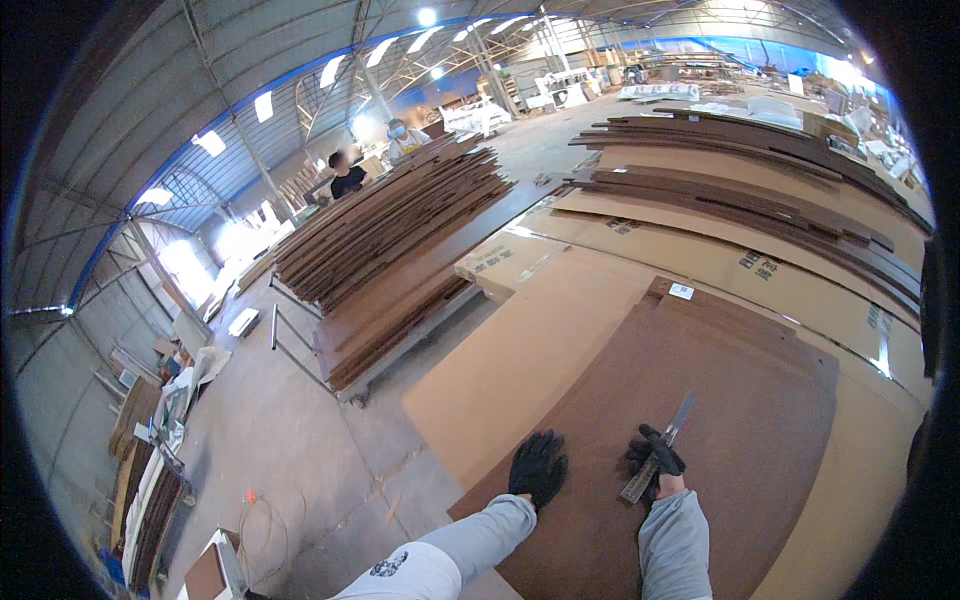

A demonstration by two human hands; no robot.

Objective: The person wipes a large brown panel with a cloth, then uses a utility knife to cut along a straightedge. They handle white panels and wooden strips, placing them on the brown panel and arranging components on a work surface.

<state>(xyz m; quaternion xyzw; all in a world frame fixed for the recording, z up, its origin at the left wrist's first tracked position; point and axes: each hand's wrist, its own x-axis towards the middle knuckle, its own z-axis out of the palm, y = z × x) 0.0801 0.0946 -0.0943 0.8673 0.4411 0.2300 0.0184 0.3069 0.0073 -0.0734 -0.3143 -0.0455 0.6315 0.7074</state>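
Observation:
A dark brown wood-look panel (740, 410) lies before me on flat cardboard, with a small white label (681, 291) near its far corner. My left hand (539, 468), in a black glove, rests on the panel's left part with the fingers stretched out. My right hand (655, 463), also gloved in black, is closed round the handle of a knife (681, 414). The knife's narrow metal blade points away from me, slightly to the right, over the panel. Whether the blade touches the surface I cannot tell.
Brown boards (390, 225) are stacked on a metal cart (300, 345) at the left. Long cardboard boxes (640, 255) and more stacked boards (730, 150) lie beyond the panel. Two people (348, 178) stand behind the left stack. A thin cord (262, 520) lies on the floor.

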